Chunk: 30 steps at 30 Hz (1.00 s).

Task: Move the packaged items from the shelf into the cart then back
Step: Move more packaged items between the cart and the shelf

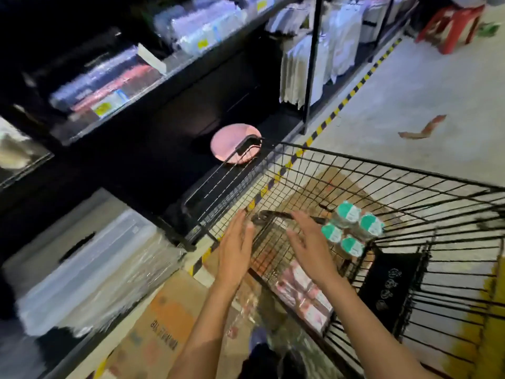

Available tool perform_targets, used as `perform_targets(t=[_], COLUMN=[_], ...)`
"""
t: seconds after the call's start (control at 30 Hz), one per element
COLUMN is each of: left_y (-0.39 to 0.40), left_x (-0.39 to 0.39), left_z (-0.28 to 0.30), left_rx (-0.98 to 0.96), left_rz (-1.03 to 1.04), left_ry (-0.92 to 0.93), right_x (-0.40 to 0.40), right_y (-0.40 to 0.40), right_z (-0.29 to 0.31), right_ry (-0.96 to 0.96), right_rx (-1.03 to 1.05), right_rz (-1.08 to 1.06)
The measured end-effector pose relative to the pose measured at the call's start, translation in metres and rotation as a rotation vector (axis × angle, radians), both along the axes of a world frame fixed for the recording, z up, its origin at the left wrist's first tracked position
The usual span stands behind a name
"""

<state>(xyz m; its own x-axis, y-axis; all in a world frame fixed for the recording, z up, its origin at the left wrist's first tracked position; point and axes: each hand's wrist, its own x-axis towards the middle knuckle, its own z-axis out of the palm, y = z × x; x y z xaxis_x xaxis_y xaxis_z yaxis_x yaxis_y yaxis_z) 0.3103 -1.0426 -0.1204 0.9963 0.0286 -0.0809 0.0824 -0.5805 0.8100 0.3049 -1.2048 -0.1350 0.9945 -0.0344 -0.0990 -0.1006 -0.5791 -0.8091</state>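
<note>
Packaged items in the wire cart [355, 170]: a shrink-wrapped bundle of four green-lidded jars [351, 228] lies against the right side, and a pink-and-white pack [303, 296] lies at the near end. Left hand [236, 248] and right hand [308, 243] are held over the cart's near-left corner, palms facing each other, fingers straight, holding nothing. More clear-wrapped packs [109, 80] sit on the dark shelf [175, 64] at left. A cardboard box [164, 324] stands on the floor beside the cart; a red stool [451, 26] stands far down the aisle.
</note>
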Motion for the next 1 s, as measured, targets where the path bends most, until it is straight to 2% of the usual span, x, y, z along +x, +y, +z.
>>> perform_targets(t=[0.17, 0.33, 0.7, 1.0], left_y=[0.078, 0.145, 0.300, 0.406], left_x=[-0.094, -0.202, -0.422, -0.540], left_z=[0.035, 0.065, 0.094, 0.098], left_rx=[0.052, 0.203, 0.210, 0.372], left_rz=[0.206, 0.355, 0.786, 0.903], left_ry=[-0.094, -0.158, -0.205, -0.180], right_x=[-0.056, -0.124, -0.259, -0.361], right_y=[0.068, 0.126, 0.321, 0.461], right_z=[0.039, 0.065, 0.111, 0.120], right_ry=[-0.146, -0.219, -0.252, -0.217], right_rx=[0.047, 0.093, 0.230, 0.179], right_rz=[0.267, 0.551, 0.899, 1.150])
